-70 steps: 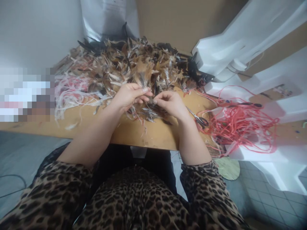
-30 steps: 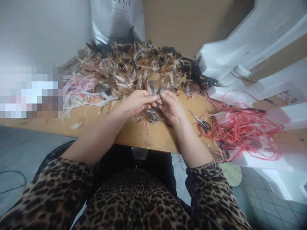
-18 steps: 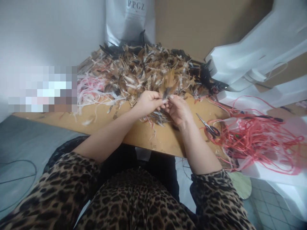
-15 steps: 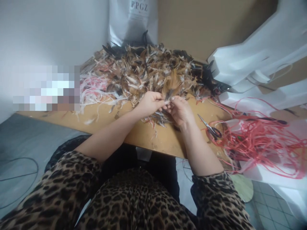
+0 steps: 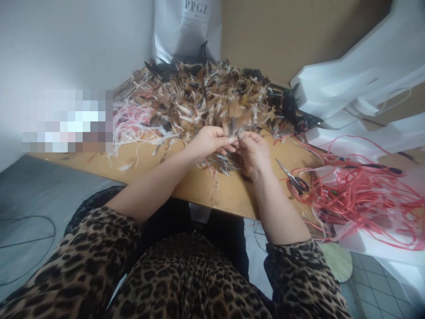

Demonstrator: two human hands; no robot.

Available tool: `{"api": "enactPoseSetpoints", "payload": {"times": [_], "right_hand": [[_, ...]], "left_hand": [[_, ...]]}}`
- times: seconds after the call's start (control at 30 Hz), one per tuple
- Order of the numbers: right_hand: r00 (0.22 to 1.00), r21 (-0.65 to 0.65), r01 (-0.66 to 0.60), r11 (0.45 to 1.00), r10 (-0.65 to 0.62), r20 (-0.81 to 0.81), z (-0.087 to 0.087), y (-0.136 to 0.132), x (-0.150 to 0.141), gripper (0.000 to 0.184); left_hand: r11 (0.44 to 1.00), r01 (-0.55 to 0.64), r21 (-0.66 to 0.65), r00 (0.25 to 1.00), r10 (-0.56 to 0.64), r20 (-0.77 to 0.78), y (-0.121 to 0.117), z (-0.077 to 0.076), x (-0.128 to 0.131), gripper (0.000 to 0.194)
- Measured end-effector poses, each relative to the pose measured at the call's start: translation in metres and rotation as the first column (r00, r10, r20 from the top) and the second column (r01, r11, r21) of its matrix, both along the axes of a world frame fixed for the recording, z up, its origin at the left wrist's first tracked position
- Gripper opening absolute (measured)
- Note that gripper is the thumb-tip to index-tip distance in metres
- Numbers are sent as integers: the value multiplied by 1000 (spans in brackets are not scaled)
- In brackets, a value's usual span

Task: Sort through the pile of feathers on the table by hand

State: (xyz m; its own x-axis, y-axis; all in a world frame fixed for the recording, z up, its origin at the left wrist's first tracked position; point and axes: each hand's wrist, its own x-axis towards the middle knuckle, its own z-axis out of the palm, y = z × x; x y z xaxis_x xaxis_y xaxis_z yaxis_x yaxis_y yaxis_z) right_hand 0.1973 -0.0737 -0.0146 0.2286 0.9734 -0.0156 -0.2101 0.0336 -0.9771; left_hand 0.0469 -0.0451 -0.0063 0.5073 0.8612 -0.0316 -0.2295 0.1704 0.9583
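Note:
My left hand [image 5: 208, 141] and my right hand [image 5: 254, 150] meet fingertip to fingertip over the wooden table [image 5: 199, 186], both pinched on a small bunch of brown feathers [image 5: 235, 122] that stands up between them. Under my hands lies a small heap of loose feathers [image 5: 223, 163]. Behind them spreads a big pile of brown, white and black feathers [image 5: 206, 95].
Small scissors [image 5: 292, 176] lie on the table right of my right hand. A tangle of red cord [image 5: 358, 195] covers the right side, with white foam pieces [image 5: 358, 75] behind it. White and pink strips [image 5: 133, 126] lie at the left. A silver bag [image 5: 187, 26] stands at the back.
My hands have drawn closer together and the feather bunch now stands between both sets of fingertips. The camera has shifted, so the whole scene sits further right in view.

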Motion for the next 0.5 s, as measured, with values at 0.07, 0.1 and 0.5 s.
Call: {"api": "enactPoseSetpoints", "payload": {"times": [0.07,0.1,0.5], "right_hand": [[1000,38,1,999,0,-17,2,-1,0,30],[1000,60,-2,998,4,-28,3,-1,0,31],[996,217,-60,974,43,83,-2,-2,-1,31]], "left_hand": [[994,15,-107,998,-8,65,2,0,-3,11],[986,15,-163,996,0,92,3,1,-5,11],[930,127,-345,987,-83,140,7,3,-9,6]]}}
